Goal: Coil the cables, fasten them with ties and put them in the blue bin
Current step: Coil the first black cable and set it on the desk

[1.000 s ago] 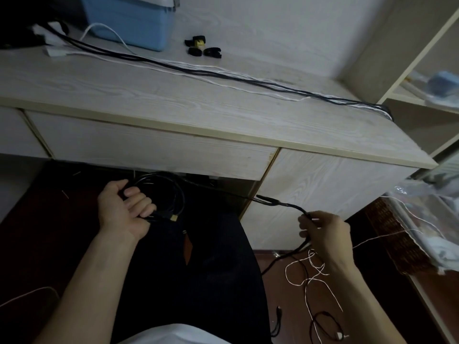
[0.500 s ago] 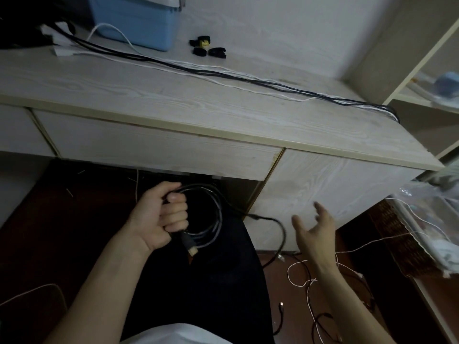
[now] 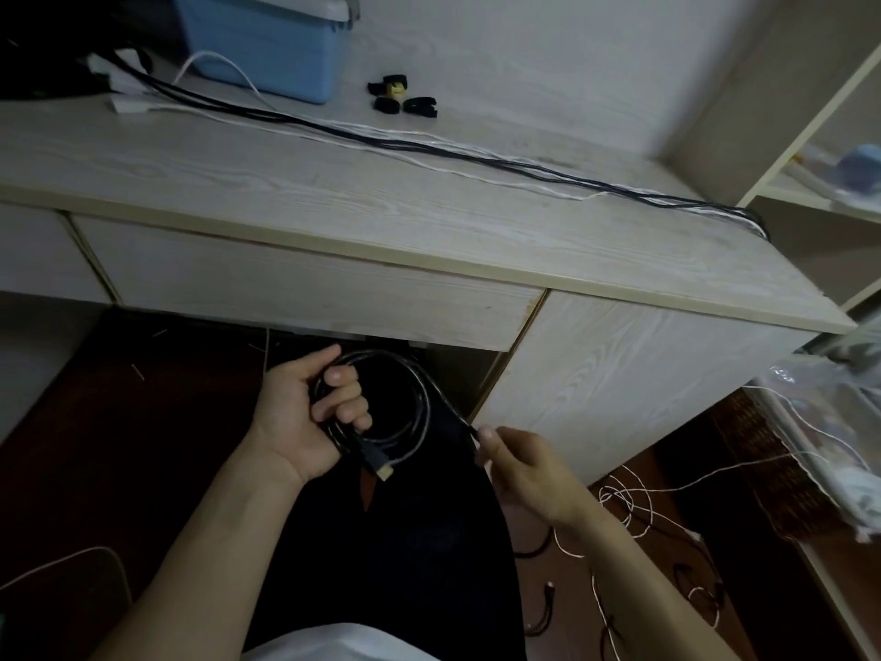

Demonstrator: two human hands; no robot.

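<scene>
The left hand clamps the coil, the right hand pinches its tail; better lay this last loop same-sized, without twist

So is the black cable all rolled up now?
Mostly. The black cable hangs in round loops from the left hand, but the right hand pinches a loose stretch not yet coiled.
</scene>
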